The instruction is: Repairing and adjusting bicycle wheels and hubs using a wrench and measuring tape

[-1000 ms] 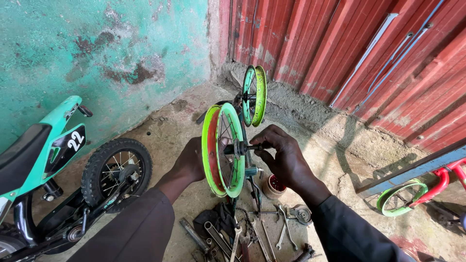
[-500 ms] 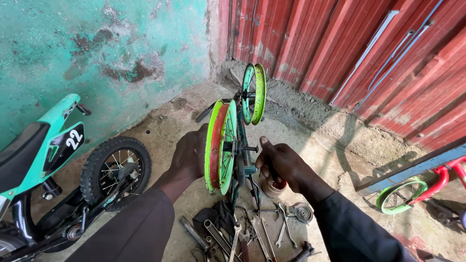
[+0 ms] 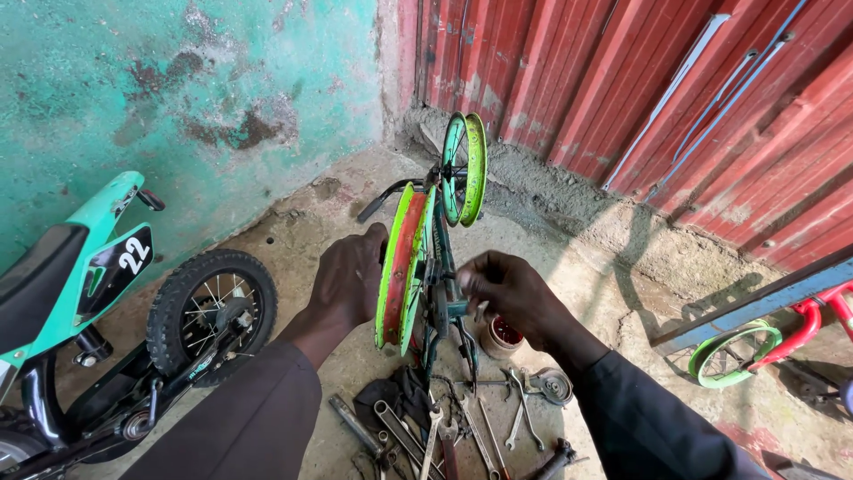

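Both hands are engaged on a small upturned bicycle standing on the concrete floor point(image 3: 293, 240) near the corner where the teal wall point(image 3: 178, 80) meets the red corrugated metal sheeting point(image 3: 577, 71). Left hand point(image 3: 349, 277) is closed over the left side of the nearer green wheel rim point(image 3: 398, 267), fingers wrapped against the rim edge, steadying it upright. Right hand point(image 3: 504, 286) is curled with fingertips pinched together at the hub area of the same rim, beside the teal bicycle frame point(image 3: 442, 293); whether a small part is held between the fingertips cannot be determined. Nearer rim carries no tyre and shows an orange-red inner band. Second green rim point(image 3: 466, 169) stands upright behind it, toward the wall corner, also without a tyre. Black handlebar grip point(image 3: 378, 203) projects to the left of the frame. On the floor just below the hands lie a group of spanners point(image 3: 462, 427) and a dark rag point(image 3: 391, 400), with a small red-filled pot point(image 3: 502, 336) just right of the frame. A teal children's motorbike-style bicycle point(image 3: 80, 284) with a knobbly black tyre point(image 3: 209, 307) stands at the left edge. Another green rim point(image 3: 733, 354) on a red frame lies at the right edge, beside a blue bar point(image 3: 764, 302).
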